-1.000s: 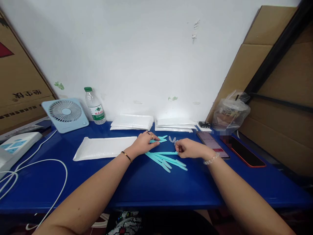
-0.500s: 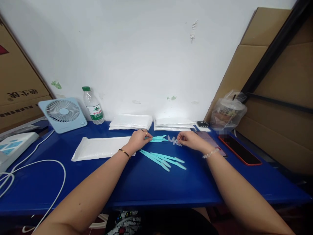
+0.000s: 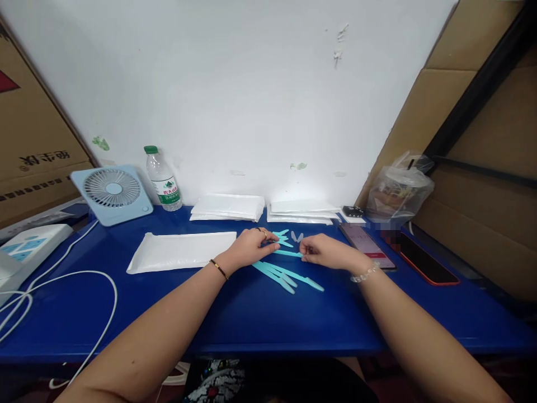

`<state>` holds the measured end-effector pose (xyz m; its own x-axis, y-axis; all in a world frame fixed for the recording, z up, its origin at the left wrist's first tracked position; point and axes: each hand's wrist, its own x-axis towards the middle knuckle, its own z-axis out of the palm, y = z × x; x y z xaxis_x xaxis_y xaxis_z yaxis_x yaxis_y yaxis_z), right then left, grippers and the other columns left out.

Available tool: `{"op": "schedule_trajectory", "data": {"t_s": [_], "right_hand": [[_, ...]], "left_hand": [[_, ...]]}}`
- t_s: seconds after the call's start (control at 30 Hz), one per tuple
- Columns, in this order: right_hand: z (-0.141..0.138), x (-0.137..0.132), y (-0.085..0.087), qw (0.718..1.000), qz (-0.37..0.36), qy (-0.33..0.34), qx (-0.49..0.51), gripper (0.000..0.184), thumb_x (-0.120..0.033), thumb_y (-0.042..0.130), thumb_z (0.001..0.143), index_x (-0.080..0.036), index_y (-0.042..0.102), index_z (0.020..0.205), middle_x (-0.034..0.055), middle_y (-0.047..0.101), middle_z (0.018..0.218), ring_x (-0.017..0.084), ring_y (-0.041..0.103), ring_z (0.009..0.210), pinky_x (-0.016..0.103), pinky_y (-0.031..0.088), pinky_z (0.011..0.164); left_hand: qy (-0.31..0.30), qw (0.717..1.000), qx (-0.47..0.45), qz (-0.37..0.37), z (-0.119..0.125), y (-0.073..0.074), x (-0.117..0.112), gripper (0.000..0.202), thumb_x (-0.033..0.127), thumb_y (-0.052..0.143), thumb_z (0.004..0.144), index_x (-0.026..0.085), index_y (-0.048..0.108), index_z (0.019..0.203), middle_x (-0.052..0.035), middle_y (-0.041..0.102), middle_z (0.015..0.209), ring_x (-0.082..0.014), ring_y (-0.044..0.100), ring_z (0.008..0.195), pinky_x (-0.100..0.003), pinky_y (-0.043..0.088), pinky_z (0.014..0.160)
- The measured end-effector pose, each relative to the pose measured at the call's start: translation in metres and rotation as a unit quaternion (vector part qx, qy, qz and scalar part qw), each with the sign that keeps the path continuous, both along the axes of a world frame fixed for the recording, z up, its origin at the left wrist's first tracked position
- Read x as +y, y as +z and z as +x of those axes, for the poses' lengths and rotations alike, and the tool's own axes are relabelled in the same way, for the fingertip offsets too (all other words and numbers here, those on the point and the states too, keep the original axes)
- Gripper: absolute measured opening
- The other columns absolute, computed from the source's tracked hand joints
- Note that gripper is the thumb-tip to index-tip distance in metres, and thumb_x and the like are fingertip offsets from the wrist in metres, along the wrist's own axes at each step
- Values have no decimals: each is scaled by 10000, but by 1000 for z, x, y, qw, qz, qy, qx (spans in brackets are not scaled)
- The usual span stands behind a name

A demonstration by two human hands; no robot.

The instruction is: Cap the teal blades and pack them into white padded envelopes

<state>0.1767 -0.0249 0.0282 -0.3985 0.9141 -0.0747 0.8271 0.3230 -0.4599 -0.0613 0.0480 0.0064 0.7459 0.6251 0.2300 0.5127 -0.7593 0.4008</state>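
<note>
My left hand is closed on the handle end of a turquoise eyebrow razor. With its fingers pinched, my right hand grips the razor's other end; whether a clear cap is in those fingers is hidden. Small clear caps lie just beyond the right fingertips. A few turquoise razors rest past my left fingers. Nearer me, several more razors are fanned out on the blue table, their blade ends pointing right and toward me.
A white padded packet lies left of my hands. Two stacks of white packets stand by the wall. Left are a fan, a water bottle and white cables. Right are two phones and a bagged cup.
Both hands have come slightly nearer me. A single razor now stretches between them, and the left hand partly covers the fanned razors. Fewer clear caps show beside the right hand.
</note>
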Motion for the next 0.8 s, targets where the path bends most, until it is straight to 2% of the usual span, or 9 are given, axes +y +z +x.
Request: {"op": "schedule_trajectory", "data": {"t_s": [0.07, 0.13, 0.2, 0.3, 0.4, 0.5, 0.6, 0.67, 0.8], "right_hand": [[-1, 2, 0, 999, 16, 0, 33, 116, -295, 564, 799, -185, 597, 784, 13, 595, 692, 133, 510, 605, 239, 362, 557], [1, 5, -2, 998, 21, 4, 60, 119, -294, 554, 806, -183, 596, 806, 6, 587, 686, 129, 512, 607, 232, 369, 562], [8, 10, -6, 997, 28, -9, 70, 118, -287, 552, 801, -180, 600, 812, 10, 597, 701, 132, 524, 624, 233, 378, 572], [20, 19, -15, 995, 34, -68, 72, 126, -287, 557, 788, -171, 604, 803, 27, 626, 727, 144, 551, 650, 244, 397, 590], [25, 21, -14, 991, 51, -103, 67, 155, -313, 595, 762, -166, 609, 808, 40, 640, 752, 151, 562, 673, 249, 407, 609], [20, 9, 0, 995, 43, -69, 58, 221, -381, 606, 762, -166, 628, 807, 42, 636, 771, 150, 553, 680, 247, 402, 606], [10, -7, 14, 996, -85, 27, 23, 316, -464, 671, 697, -168, 649, 803, 26, 628, 722, 146, 553, 638, 236, 389, 555], [5, -13, 15, 988, -140, 60, -19, 318, -450, 718, 645, -170, 647, 777, 13, 618, 679, 143, 548, 601, 230, 369, 520], [1, -11, 7, 992, -107, 44, -48, 167, -332, 654, 717, -171, 623, 745, 13, 606, 652, 135, 525, 569, 233, 349, 513]], "left_hand": [[-29, 999, 2, -12, 4, 0, -4, 317, 451, 472, 875, 259, 671, 1030, -5, 675, 1011, -171, 608, 914, -249, 456, 779], [-19, 1000, 3, -2, 5, 0, -3, 267, 397, 493, 871, 247, 696, 958, -5, 681, 974, -170, 608, 896, -249, 454, 776], [21, 1000, 1, 18, 4, -1, 3, 240, 361, 507, 861, 241, 710, 907, -9, 683, 949, -180, 599, 899, -262, 450, 789], [92, 995, -2, 33, -3, -3, 17, 235, 365, 513, 852, 263, 714, 915, -7, 678, 943, -205, 575, 940, -286, 446, 811], [125, 991, 13, 34, -8, -7, 26, 241, 372, 513, 849, 300, 710, 966, -6, 659, 995, -226, 547, 1005, -308, 439, 840], [138, 989, 33, 35, -10, -10, 26, 315, 384, 543, 828, 314, 650, 1116, -22, 616, 1123, -250, 517, 1074, -344, 424, 882], [149, 987, 30, 42, -10, -10, 23, 390, 403, 544, 825, 300, 589, 1199, -39, 583, 1193, -259, 506, 1102, -371, 412, 905], [146, 988, 24, 45, -10, -8, 21, 375, 401, 538, 829, 293, 596, 1184, -39, 584, 1189, -256, 505, 1109, -373, 407, 910], [122, 991, 5, 50, -8, -3, 14, 342, 417, 529, 837, 282, 625, 1135, -36, 608, 1134, -244, 517, 1093, -358, 406, 902]]}}
